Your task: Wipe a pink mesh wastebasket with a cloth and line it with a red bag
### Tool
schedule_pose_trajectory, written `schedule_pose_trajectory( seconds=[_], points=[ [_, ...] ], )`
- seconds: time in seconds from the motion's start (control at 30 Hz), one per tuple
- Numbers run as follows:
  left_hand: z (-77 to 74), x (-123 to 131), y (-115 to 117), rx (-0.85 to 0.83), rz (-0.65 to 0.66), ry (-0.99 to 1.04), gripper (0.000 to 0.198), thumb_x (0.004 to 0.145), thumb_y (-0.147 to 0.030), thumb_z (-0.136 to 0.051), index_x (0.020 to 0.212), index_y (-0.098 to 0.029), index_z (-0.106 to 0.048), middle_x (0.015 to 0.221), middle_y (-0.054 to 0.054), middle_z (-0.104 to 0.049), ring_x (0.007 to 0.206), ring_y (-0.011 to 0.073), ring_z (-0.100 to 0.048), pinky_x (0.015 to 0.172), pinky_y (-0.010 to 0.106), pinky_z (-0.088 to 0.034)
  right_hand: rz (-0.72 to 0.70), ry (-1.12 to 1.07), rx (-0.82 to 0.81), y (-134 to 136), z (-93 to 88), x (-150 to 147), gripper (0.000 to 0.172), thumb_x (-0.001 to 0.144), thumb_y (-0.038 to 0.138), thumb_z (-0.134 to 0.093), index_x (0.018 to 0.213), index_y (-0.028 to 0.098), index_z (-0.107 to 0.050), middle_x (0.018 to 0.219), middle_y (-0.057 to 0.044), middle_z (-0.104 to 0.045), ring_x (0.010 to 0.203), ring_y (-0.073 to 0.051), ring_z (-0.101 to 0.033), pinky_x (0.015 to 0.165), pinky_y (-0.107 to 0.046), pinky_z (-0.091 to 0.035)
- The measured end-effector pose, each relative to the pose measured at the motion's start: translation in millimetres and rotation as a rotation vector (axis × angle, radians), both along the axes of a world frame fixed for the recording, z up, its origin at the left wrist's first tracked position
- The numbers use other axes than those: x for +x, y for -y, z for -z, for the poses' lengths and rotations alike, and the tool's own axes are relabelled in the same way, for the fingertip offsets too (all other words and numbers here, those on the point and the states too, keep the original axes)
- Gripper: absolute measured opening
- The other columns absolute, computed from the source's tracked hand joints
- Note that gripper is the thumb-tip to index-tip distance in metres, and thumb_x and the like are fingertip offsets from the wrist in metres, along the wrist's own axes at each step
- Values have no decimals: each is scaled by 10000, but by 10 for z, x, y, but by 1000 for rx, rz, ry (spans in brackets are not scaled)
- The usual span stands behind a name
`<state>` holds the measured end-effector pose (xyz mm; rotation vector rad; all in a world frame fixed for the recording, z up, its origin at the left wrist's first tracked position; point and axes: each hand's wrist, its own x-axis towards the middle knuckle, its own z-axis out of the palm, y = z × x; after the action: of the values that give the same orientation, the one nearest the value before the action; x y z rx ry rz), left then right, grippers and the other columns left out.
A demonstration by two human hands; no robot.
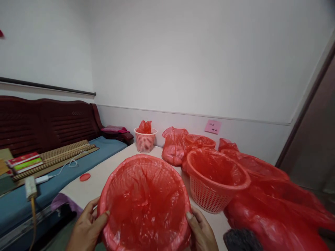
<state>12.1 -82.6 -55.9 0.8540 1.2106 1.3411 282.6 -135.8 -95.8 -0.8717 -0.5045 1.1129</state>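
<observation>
Head view: left hand [87, 225] and right hand [202, 230] at the near edge, one on each side of a basket [142, 157] lined with red film [146, 205]. Fingers [101, 222] of the left closed on the rim, thumb on top, the rest curled round the outside; right hand gripping the opposite side likewise, thumb against the rim. Basket low and central, mouth tipped toward the wearer, film lapped over the rim, wrinkled and shiny inside; whether its base touches the tabletop [110, 174] cannot be told. Just right of it, a second basket [209, 198] stands upright, pink lattice, also lined. Behind, near the wall, red bags [175, 148] bunched together; farther right, a large spread of red plastic [277, 216], partly overlapping. Dark lump [242, 240] at the bottom edge, nature unclear. Far back, a paler basket [145, 143] with a crumpled bag [144, 127] poking above its rim. Pink note [213, 127] on the wall, handwritten. Red disc [85, 177] flat on the left part of the tabletop. Left: wooden sofa [78, 123] with blue cushion [108, 146], bearing slats [65, 155], books [27, 162] and a power strip [30, 188].
</observation>
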Motion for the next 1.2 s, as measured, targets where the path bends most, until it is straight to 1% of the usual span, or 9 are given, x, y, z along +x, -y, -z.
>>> schedule_pose_trajectory(
  seconds=[0.27,0.37,0.47,0.57,0.67,0.83,1.0,1.1,1.2],
  points=[
    [133,75,64,-54,107,154,723,561,-372,-865,1168,-257,-490,801,-9,-754,752,247,-730,610,292,-576,-55,-21,33,58,51,128,404,740,403,-761,1097,237,-674,1131,-97,-717,987,-267,-686,826,-382,-554],
    [132,1,65,-83,118,99,751,547,-440,-874,1165,-248,-492,823,3,-754,689,238,-724,567,296,-568,-104,-47,50,51,-23,111,401,728,381,-773,1079,212,-680,1103,-110,-721,948,-259,-691,808,-377,-554],
    [78,-93,50,-96,172,19,738,567,-484,-856,1161,-232,-496,829,19,-748,641,226,-715,497,289,-556,-107,-27,20,20,-85,115,414,685,357,-807,1043,196,-674,980,-86,-736,832,-218,-695,737,-332,-554],
    [51,-153,6,-50,177,-111,682,571,-499,-842,1090,-201,-514,690,-6,-711,453,174,-647,341,235,-481,11,99,-18,-26,-111,146,456,648,375,-830,1028,201,-648,701,4,-682,608,-134,-627,575,-232,-496],
    [65,-170,-56,20,154,-240,636,546,-479,-847,1004,-188,-515,588,-40,-663,330,138,-564,262,219,-433,148,312,-24,-64,-153,171,468,646,431,-813,1004,189,-634,525,82,-519,443,-67,-450,437,-171,-339],
    [-6,-149,-92,152,82,-309,632,583,-398,-830,1078,-208,-486,479,-147,-487,294,124,-516,265,216,-429,289,641,19,-97,-321,135,357,696,458,-721,927,196,-645,608,62,-499,508,-93,-407,465,-220,-327],
    [-172,-69,-46,219,113,-209,537,646,-460,-776,1050,-197,-540,729,-69,-609,432,96,-577,397,213,-471,291,805,59,-151,-469,95,281,732,429,-662,901,206,-654,696,33,-535,550,-110,-413,514,-247,-343],
    [-185,-3,-56,173,128,-172,565,661,-515,-758,1072,-179,-564,662,-72,-572,499,110,-581,475,216,-471,218,836,77,-212,-515,116,288,757,432,-643,933,205,-647,731,16,-580,546,-117,-434,526,-258,-370],
    [-101,89,-71,184,117,-139,595,661,-534,-753,1100,-179,-566,622,-68,-571,515,118,-560,500,215,-450,278,1007,179,-269,-530,122,224,806,370,-603,954,211,-658,796,-18,-620,687,-170,-552,637,-286,-440]
  ],
)
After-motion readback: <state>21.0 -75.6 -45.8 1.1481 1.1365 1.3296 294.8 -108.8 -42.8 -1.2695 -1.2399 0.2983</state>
